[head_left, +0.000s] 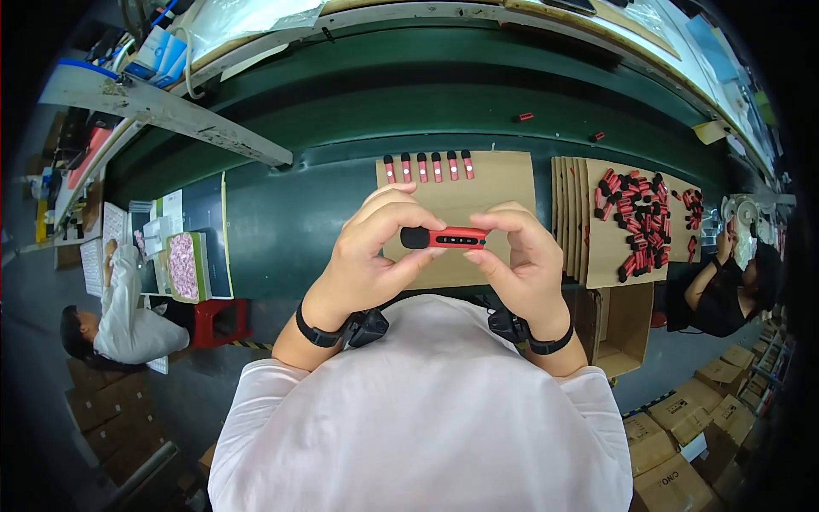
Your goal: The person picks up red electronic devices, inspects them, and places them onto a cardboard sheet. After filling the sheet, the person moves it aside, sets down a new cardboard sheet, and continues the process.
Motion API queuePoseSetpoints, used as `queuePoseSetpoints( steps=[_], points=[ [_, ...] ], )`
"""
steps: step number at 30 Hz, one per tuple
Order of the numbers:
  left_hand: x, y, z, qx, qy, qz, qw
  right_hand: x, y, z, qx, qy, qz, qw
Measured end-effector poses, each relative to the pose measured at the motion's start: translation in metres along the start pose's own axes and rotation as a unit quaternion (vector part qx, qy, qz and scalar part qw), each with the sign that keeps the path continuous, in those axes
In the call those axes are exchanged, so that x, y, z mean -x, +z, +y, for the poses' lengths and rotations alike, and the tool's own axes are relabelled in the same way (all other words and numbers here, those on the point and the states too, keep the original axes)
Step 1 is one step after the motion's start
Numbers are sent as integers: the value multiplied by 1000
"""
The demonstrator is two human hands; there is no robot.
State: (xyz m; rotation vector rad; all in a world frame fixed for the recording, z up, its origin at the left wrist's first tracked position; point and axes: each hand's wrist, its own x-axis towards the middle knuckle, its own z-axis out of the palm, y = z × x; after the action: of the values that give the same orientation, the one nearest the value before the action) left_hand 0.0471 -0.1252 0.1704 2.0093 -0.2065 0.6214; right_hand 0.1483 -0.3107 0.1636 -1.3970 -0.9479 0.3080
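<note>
Both of my hands hold one small red microphone with a black foam head, level above a brown cardboard sheet. My left hand pinches it close to the foam head, thumb below and index finger above. At the other end, the thumb and index finger of my right hand close around the red body. A dark panel with small buttons faces up. Beyond my hands, several similar microphones lie side by side along the far part of the sheet, foam heads pointing away.
On the right, stacked cardboard sheets carry a pile of red microphones. Two red pieces lie farther back on the green conveyor belt. A metal post slants at left. Other people sit at both sides; an open box stands right.
</note>
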Motion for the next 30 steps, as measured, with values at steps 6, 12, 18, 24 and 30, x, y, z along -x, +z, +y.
queuePoseSetpoints(
  steps=[6, 12, 18, 24, 30],
  points=[
    [1, 3, 5, 33, -45, 8, 998, 2, -3, 4, 13, 17, -18, 1000],
    [6, 0, -6, 102, -112, 28, 988, -6, -5, 10, 55, -50, -11, 997],
    [-1, -2, -22, 42, -85, -49, 994, -13, -5, 14, 132, 26, -63, 989],
    [9, 6, -59, -64, -152, -36, 986, -15, -12, 72, 177, 201, -62, 962],
    [51, 12, -132, -91, -278, 16, 956, -19, -41, 197, 337, 323, -11, 884]
  ],
)
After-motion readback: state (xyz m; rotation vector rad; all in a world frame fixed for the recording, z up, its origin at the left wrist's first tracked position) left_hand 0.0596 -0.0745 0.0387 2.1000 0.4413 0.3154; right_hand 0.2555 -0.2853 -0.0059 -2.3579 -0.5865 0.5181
